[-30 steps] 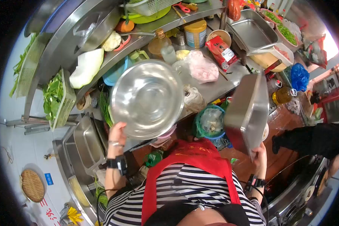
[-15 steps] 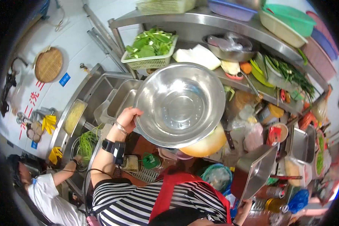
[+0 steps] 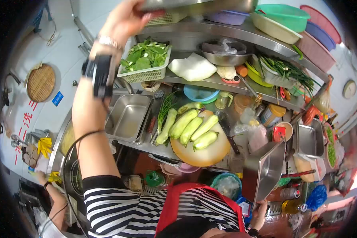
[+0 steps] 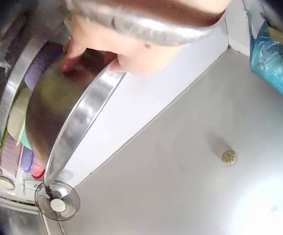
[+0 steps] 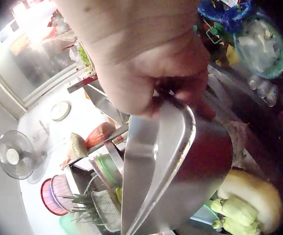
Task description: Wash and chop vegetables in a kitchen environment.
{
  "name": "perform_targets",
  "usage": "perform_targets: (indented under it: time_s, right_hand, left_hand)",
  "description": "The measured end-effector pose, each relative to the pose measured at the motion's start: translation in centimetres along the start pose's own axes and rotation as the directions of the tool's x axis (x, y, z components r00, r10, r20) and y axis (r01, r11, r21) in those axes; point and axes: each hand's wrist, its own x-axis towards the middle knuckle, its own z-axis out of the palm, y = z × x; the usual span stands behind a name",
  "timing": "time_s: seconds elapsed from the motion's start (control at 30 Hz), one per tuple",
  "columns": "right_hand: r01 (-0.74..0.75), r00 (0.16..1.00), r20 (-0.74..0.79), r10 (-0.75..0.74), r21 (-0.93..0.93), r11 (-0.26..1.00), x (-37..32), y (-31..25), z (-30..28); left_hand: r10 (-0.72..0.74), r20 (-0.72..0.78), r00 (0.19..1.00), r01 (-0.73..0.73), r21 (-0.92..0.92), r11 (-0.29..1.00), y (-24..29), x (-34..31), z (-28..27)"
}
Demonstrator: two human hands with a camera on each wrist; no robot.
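Note:
My left hand [image 3: 125,20] is raised to the upper shelf and grips the rim of a steel basin [image 3: 202,5], most of which lies beyond the top of the head view. Seen in the left wrist view, the thumb and fingers clasp the basin's rim [image 4: 85,120]. Low on the right, my right hand [image 3: 260,216] holds a deep rectangular steel pan [image 3: 265,170] by its corner, the pan tipped on its side. The right wrist view has the fingers curled over the pan's lip [image 5: 175,161]. Several pale green zucchini [image 3: 190,127] lie on a round cutting board [image 3: 182,154] between the hands.
On the lower shelf stand a basket of leafy greens [image 3: 144,63], a white melon piece [image 3: 192,67] and a steel bowl [image 3: 226,57]. Plastic tubs [image 3: 283,18] fill the upper shelf. A knife [image 3: 230,139] lies beside the board. Another person's arm [image 3: 55,202] shows at lower left.
The left hand has lifted the basin from in front of the body up to the upper shelf, uncovering the zucchini and board. The right hand keeps the pan low on the right; the head view turned left.

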Motion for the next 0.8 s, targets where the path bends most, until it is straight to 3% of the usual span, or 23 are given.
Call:
perform_targets:
  time_s: [0.03, 0.13, 0.23, 0.27, 0.3, 0.33, 0.37, 0.4, 0.43, 0.47, 0.5, 0.53, 0.63, 0.7, 0.77, 0.8]
  right_hand:
    - [0.016, 1.0, 0.016, -0.015, -0.009, 1.0, -1.1, -0.3, 0.5]
    - [0.052, 0.996, 0.069, -0.056, 0.054, 0.997, -3.9, -1.6, 2.8]
    - [0.044, 0.999, -0.015, -0.043, 0.108, 0.993, -4.7, -0.3, 1.6]
    - [0.049, 0.999, -0.023, -0.046, 0.1, 0.994, -4.5, 0.4, 0.6]
    - [0.048, 0.998, -0.042, -0.044, 0.095, 0.994, -4.8, 1.3, -0.7]
    - [0.035, 0.992, -0.124, -0.026, 0.07, 0.997, -5.7, 1.2, -0.4]
    - [0.062, 0.983, -0.177, -0.055, 0.029, 0.998, -5.9, 1.9, -1.4]
    - [0.059, 0.98, -0.193, -0.05, 0.038, 0.998, -7.1, 1.5, -1.4]
    - [0.1, 0.971, -0.225, -0.086, 0.051, 0.994, -7.6, 2.1, -1.8]
    - [0.021, 0.976, -0.216, -0.009, 0.052, 0.998, -8.5, 2.0, -2.5]
    - [0.006, 0.98, -0.198, 0.008, 0.07, 0.998, -8.8, 2.4, -3.2]
    - [0.032, 0.964, -0.265, -0.008, 0.088, 0.996, -9.5, 2.3, -2.8]
    - [0.057, 0.92, -0.391, -0.015, 0.097, 0.994, -11.6, 1.8, -1.7]
    - [0.033, 0.899, -0.437, 0.005, 0.08, 0.996, -12.7, 1.8, -2.5]
    - [-0.004, 0.885, -0.464, 0.029, 0.054, 0.999, -14.0, 2.5, -3.8]
    - [0.037, 0.888, -0.459, 0.029, 0.134, 0.99, -14.6, 3.2, -4.1]
  left_hand:
    - [-0.004, 0.171, 0.985, 0.019, -0.091, 0.996, 0.8, 5.2, -2.1]
    - [0.334, 0.295, 0.895, -0.308, -0.131, 0.942, 1.6, 12.4, 3.5]
    - [0.18, 0.506, 0.844, -0.156, -0.09, 0.984, -1.2, 14.9, 5.3]
    - [0.061, 0.44, 0.896, -0.083, 0.03, 0.996, -2.6, 13.9, 7.4]
    - [0.153, 0.523, 0.838, -0.241, 0.104, 0.965, -6.1, 10.9, 9.5]
    - [0.039, 0.317, 0.948, -0.161, 0.367, 0.916, -7.6, 5.4, 14.4]
    - [-0.154, 0.393, 0.906, -0.014, 0.392, 0.92, -10.6, 6.1, 14.5]
    - [-0.242, 0.454, 0.857, 0.027, 0.431, 0.902, -14.2, 4.4, 15.3]
    - [-0.41, 0.54, 0.735, 0.087, 0.524, 0.847, -17.6, 2.4, 16.2]
    - [-0.492, 0.557, 0.669, 0.09, 0.596, 0.798, -21.7, 0.2, 16.6]
    - [-0.608, 0.566, 0.556, 0.194, 0.623, 0.757, -26.9, -0.9, 16.0]
    - [-0.707, 0.506, 0.494, 0.309, 0.658, 0.687, -30.9, -2.9, 16.0]
    - [-0.862, 0.405, 0.305, 0.454, 0.734, 0.506, -43.9, -6.3, 15.2]
    - [-0.885, 0.274, 0.377, 0.414, 0.805, 0.425, -50.5, -7.4, 16.5]
    - [-0.594, 0.321, 0.737, 0.024, 0.867, 0.498, -62.9, -6.6, 14.7]
    - [-0.356, 0.4, 0.844, -0.299, 0.904, 0.307, -65.3, -6.4, 15.1]
